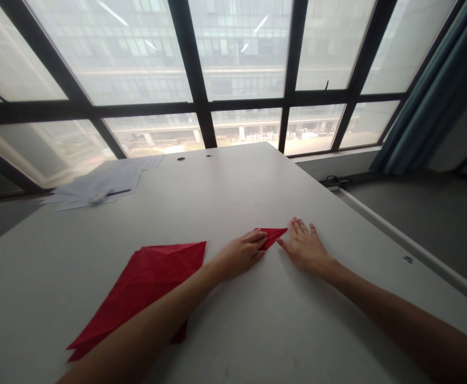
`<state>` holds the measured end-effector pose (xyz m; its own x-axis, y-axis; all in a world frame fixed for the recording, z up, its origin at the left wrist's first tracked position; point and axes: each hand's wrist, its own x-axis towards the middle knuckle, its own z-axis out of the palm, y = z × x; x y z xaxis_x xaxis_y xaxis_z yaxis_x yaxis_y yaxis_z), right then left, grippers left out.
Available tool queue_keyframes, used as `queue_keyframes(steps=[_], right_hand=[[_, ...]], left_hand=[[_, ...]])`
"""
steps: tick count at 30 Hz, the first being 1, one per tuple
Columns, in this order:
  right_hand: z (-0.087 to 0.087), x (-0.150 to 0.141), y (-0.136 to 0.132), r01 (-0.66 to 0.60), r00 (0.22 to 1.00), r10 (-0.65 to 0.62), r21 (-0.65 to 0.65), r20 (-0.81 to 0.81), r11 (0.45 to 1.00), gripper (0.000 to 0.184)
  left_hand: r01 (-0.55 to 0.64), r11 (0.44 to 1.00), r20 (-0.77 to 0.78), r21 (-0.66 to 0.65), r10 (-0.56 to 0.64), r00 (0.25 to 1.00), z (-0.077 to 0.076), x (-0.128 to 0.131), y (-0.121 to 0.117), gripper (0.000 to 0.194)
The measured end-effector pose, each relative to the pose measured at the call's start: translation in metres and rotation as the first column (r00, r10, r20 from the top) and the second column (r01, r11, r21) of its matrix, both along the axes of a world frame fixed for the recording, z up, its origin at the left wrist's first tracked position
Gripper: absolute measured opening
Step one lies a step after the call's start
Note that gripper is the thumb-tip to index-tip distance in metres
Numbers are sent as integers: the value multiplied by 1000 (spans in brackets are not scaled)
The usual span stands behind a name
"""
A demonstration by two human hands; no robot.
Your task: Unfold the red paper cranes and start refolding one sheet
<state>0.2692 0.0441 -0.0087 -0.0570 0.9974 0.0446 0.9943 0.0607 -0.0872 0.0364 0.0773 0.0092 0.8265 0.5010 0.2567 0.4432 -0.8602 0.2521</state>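
A small red folded sheet, narrowing to a point on its right, lies on the white table. My left hand rests on its left part with fingers laid over it and the thumb apart, hiding that end. Beside the pointed tip, my right hand is spread flat on the table, fingertips touching or almost touching the tip. A larger creased red sheet, folded in layers, lies to the left, partly under my left forearm. Whether the red material is paper or thin cloth, I cannot tell.
White papers with a dark pen on them lie at the table's far left. Windows with a dark frame stand behind the table. A blue curtain hangs at the right, past the table's right edge.
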Motion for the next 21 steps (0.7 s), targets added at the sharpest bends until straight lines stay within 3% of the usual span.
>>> queue_keyframes(steps=[3, 7, 9, 13, 21], right_hand=[[1, -7, -3, 14, 1000, -14, 97, -3, 995, 80], [0, -19, -9, -266, 961, 271, 84, -57, 960, 76], [0, -22, -11, -333, 938, 335, 47, -88, 942, 78], [2, -23, -12, -334, 935, 334, 21, -122, 942, 83], [6, -23, -12, -329, 936, 328, 14, -129, 944, 87]], left_hand=[[7, 1000, 7, 12, -7, 1000, -2, 0, 1, 43], [21, 1000, 33, 5, -21, 999, -2, 1, 1, 43], [23, 1000, 41, -6, -23, 999, -1, 1, 0, 44], [-35, 999, 19, -17, 35, 999, -2, -3, 0, 50], [-148, 981, -125, 130, 164, 979, -10, -9, 0, 57]])
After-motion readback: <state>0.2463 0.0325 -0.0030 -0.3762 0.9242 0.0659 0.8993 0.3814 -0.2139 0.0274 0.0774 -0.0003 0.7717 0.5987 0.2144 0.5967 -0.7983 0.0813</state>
